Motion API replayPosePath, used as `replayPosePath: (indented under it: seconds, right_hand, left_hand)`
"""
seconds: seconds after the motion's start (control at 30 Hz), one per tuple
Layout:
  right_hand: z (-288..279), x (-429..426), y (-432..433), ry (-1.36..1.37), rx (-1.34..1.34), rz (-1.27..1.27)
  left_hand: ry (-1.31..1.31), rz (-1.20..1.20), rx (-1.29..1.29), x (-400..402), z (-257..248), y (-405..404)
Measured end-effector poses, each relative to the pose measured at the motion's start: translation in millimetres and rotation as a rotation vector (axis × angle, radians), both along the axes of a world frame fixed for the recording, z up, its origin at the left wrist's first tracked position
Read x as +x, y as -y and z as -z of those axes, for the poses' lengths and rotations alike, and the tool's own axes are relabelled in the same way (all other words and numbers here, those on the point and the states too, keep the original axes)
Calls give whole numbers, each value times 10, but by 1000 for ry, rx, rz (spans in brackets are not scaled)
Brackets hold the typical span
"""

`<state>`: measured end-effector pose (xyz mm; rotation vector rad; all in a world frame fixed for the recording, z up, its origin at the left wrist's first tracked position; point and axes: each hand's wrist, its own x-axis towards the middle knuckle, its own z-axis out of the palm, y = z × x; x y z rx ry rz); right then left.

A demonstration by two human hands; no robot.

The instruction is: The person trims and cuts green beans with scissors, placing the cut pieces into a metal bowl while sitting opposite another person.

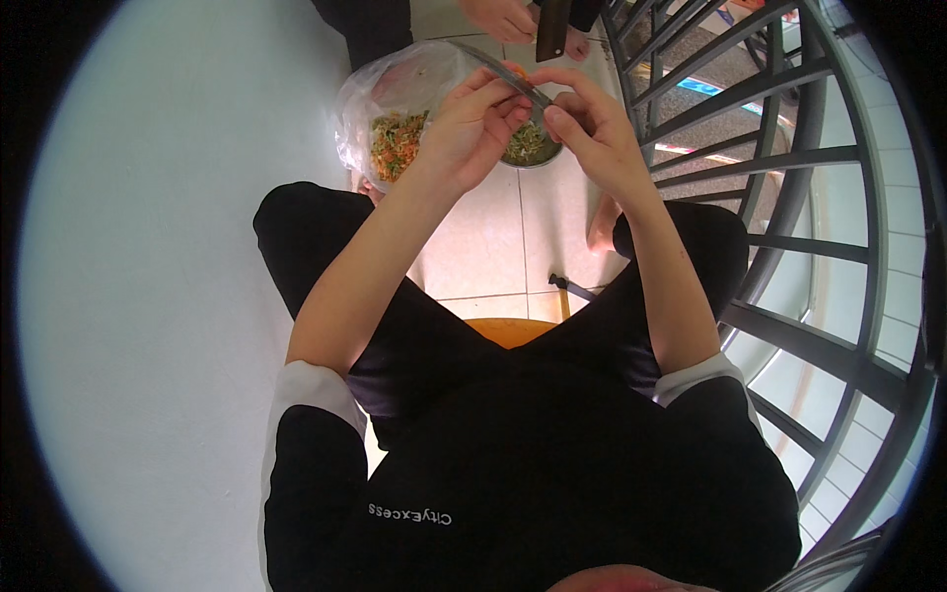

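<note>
Both my hands are raised over the floor at the top of the view. Between the thumb and fingers of my left hand (481, 122) is a long, narrow, grey blade-like strip (484, 62). My right hand (595, 129) pinches the strip's near end by my left fingertips. A small orange piece (522, 72) shows between the hands, partly hidden. Under them stands a round metal bowl (546, 160) of shredded green vegetable (527, 142). To its left, a clear plastic bag (348, 122) holds chopped orange and green vegetables (399, 144).
Another person's hand (503, 18) is beyond mine, near a flat dark blade-like thing (553, 29) with a small hole. Metal railings (769, 159) curve along the right, and a pale wall or panel (148, 259) fills the left. An orange surface (510, 331) shows between my legs above floor tiles.
</note>
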<state>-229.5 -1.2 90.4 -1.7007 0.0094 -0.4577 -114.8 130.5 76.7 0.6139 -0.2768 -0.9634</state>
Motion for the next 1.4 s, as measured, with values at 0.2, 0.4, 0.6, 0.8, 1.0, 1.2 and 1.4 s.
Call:
replayPosePath:
  seconds: [0.2,0.4,0.6,0.8,1.0,1.2,1.4]
  right_hand:
    - [41,3,17,-16,17,-12]
    - [18,-8,-5,-52,87,-27]
    - [50,3,-10,-44,119,-39]
    - [59,10,20,-16,41,-52]
    - [31,-5,10,-42,56,-65]
    - [1,-12,22,-43,116,-69]
    - [-18,-13,17,-56,149,-75]
  left_hand:
    - [-8,-44,46,-43,-57,0]
    - [124,-99,35,-80,-23,32]
    - [80,-101,25,-78,-7,35]
    - [11,-60,-13,-32,-25,12]
    - [18,-37,2,-21,-49,-14]
    - [73,32,2,-29,-14,-8]
    - [60,24,20,-39,-36,-9]
